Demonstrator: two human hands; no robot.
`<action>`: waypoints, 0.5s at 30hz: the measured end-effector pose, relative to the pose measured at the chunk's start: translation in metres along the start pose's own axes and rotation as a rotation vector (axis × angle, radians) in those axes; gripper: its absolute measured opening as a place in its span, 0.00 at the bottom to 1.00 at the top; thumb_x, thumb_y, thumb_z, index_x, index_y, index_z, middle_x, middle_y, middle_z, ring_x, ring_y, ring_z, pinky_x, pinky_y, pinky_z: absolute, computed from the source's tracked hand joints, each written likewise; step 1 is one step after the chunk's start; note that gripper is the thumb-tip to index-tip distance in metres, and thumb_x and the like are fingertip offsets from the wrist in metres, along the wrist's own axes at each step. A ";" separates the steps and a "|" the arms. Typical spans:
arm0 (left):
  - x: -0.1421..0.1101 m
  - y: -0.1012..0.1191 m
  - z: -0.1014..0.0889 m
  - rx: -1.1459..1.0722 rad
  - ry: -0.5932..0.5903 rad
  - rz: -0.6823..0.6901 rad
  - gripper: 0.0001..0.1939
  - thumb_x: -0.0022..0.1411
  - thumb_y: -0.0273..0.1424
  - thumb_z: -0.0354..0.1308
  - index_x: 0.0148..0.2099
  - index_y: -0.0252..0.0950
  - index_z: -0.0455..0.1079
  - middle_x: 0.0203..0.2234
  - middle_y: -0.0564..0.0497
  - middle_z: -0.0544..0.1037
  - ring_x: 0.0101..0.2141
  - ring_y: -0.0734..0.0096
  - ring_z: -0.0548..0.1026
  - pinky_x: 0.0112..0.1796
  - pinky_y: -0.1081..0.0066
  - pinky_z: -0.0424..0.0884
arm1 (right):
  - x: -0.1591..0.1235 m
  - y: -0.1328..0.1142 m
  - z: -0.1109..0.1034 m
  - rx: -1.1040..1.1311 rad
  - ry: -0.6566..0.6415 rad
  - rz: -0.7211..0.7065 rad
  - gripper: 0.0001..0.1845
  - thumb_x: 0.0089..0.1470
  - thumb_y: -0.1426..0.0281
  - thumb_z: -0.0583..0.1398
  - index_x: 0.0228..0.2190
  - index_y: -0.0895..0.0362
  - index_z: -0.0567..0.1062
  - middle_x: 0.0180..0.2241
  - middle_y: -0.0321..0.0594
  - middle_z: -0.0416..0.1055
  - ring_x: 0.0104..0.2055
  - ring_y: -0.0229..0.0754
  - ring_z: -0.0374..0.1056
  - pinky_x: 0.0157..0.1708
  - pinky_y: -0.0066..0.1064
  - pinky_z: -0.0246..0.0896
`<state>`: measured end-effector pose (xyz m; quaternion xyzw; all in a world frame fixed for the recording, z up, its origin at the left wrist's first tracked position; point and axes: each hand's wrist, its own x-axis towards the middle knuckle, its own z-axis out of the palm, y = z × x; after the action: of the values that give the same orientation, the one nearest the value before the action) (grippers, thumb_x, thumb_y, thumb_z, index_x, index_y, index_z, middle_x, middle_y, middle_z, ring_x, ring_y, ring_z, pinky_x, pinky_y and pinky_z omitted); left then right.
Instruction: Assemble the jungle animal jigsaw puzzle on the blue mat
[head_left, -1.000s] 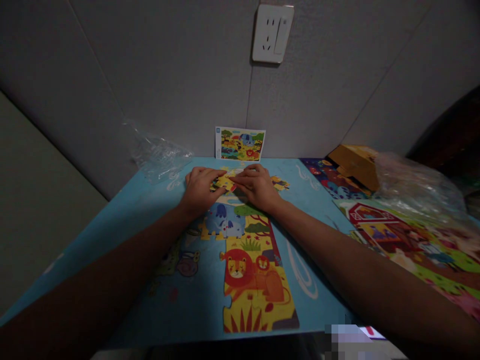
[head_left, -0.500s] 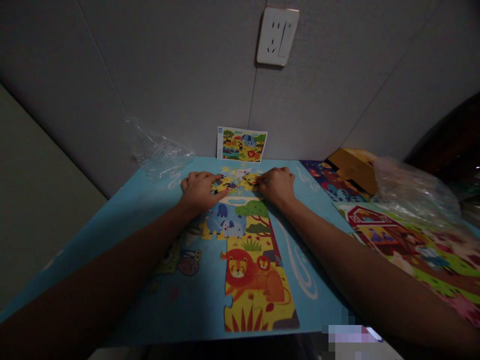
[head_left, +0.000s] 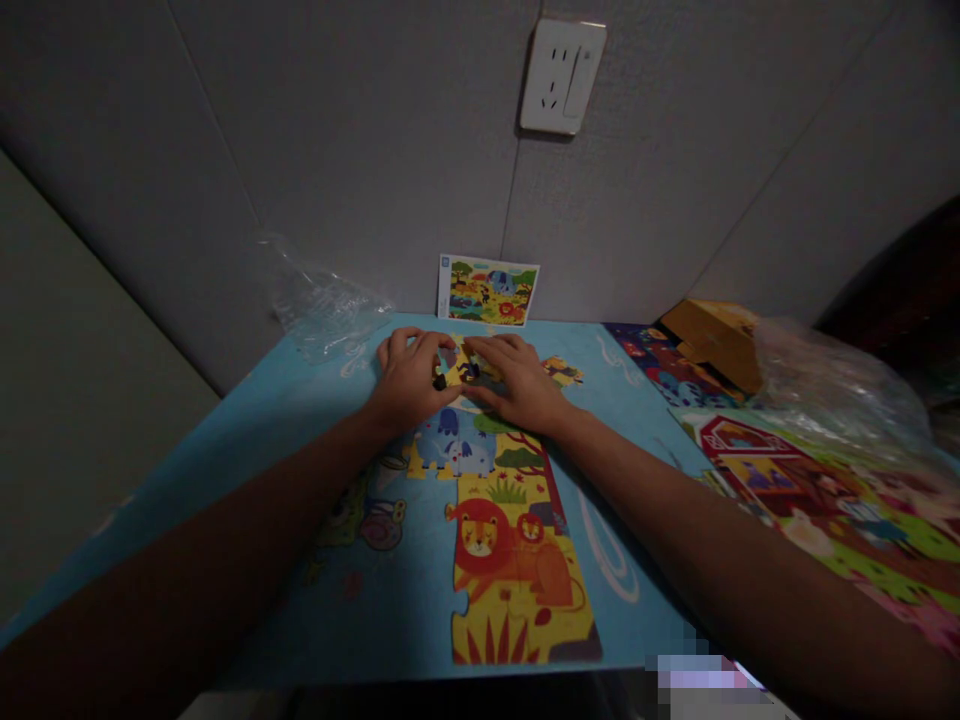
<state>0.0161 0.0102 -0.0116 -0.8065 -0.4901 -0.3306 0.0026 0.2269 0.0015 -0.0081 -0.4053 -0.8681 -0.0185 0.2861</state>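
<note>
My left hand (head_left: pixel 411 378) rests over the loose puzzle pieces (head_left: pixel 466 370) at the far side of the table, thumb and fingers apart and curved around them. Facing it, my right hand (head_left: pixel 517 380) lies over the same pieces from the right, its thumb spread from its fingers. A dark piece (head_left: pixel 439 382) shows tilted beside my left thumb. Other yellow pieces (head_left: pixel 562 370) lie just beyond my right hand. Nearer to me is a joined puzzle section with elephants (head_left: pixel 454 440) and lions (head_left: pixel 517 560). My hands partly cover the pile.
A picture card (head_left: pixel 489 290) leans against the wall below a socket (head_left: pixel 562 78). Crumpled clear plastic (head_left: pixel 330 310) lies at the back left. To the right are a farm puzzle (head_left: pixel 832 500), an open brown box (head_left: pixel 712 345) and more plastic (head_left: pixel 840 385).
My right hand has moved left, closer to my left hand, and its fingers now reach over the pile. Yellow pieces now show to the right of it.
</note>
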 end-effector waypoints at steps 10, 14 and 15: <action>-0.001 0.003 -0.003 -0.027 -0.019 0.051 0.27 0.57 0.32 0.69 0.59 0.42 0.71 0.48 0.44 0.73 0.56 0.48 0.66 0.59 0.52 0.55 | 0.001 0.002 -0.006 -0.126 0.068 0.007 0.28 0.60 0.58 0.62 0.57 0.59 0.75 0.50 0.53 0.72 0.53 0.56 0.63 0.53 0.47 0.58; 0.000 0.002 -0.003 -0.026 -0.011 0.032 0.27 0.57 0.32 0.70 0.59 0.44 0.71 0.48 0.45 0.74 0.55 0.49 0.67 0.59 0.52 0.56 | 0.001 0.000 -0.006 -0.153 0.074 0.034 0.26 0.61 0.57 0.61 0.56 0.56 0.76 0.50 0.51 0.72 0.52 0.55 0.63 0.52 0.46 0.57; 0.001 0.002 -0.003 -0.028 -0.011 0.035 0.27 0.57 0.32 0.70 0.59 0.44 0.71 0.48 0.45 0.74 0.55 0.50 0.68 0.59 0.52 0.56 | 0.001 0.000 -0.007 -0.159 0.074 0.039 0.25 0.61 0.56 0.61 0.55 0.55 0.76 0.50 0.51 0.72 0.51 0.55 0.63 0.51 0.46 0.57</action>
<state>0.0164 0.0086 -0.0083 -0.8168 -0.4712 -0.3328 -0.0055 0.2297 0.0005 -0.0021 -0.4425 -0.8447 -0.0967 0.2851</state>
